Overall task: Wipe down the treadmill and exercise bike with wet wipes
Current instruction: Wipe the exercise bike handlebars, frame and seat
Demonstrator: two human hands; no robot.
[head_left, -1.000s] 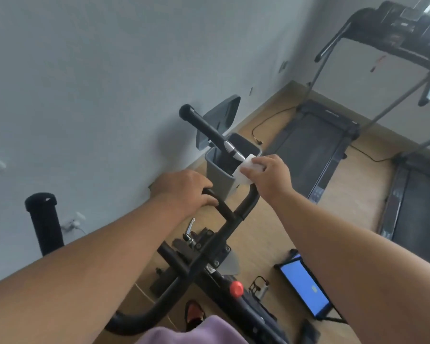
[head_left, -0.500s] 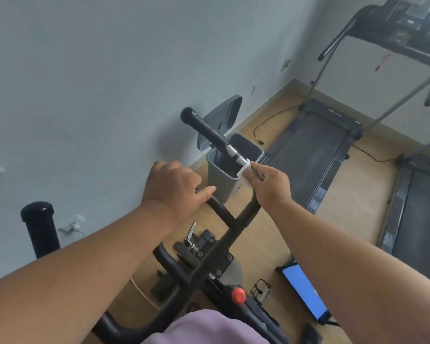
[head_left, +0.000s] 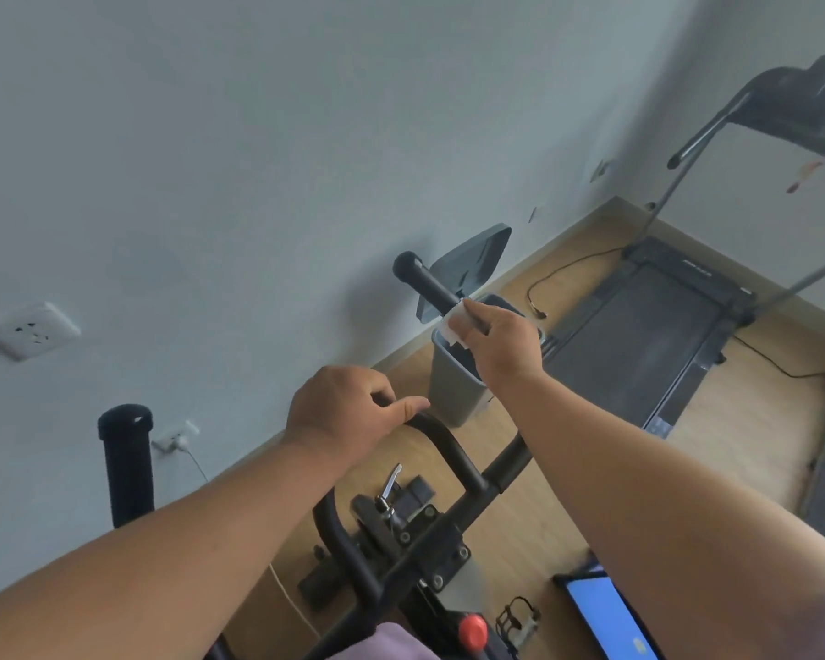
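1. Left hand [head_left: 348, 412] curls round the exercise bike [head_left: 429, 531] inner loop bar, thumb laid along it, likely steadying the frame.
2. Right hand [head_left: 501, 345] pinches the wet wipe [head_left: 454, 322] against the far handlebar [head_left: 425, 281], wrapped partway round, as far as I can tell.
3. Bare bar runs on to the end cap; grey bin [head_left: 453, 388] sits below.
4. Treadmill [head_left: 648, 335] lies beyond on the floor, well apart, untouched.

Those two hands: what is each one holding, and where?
The right hand holds a white wipe around the handlebar's far grip; the left hand grips its curved middle loop.
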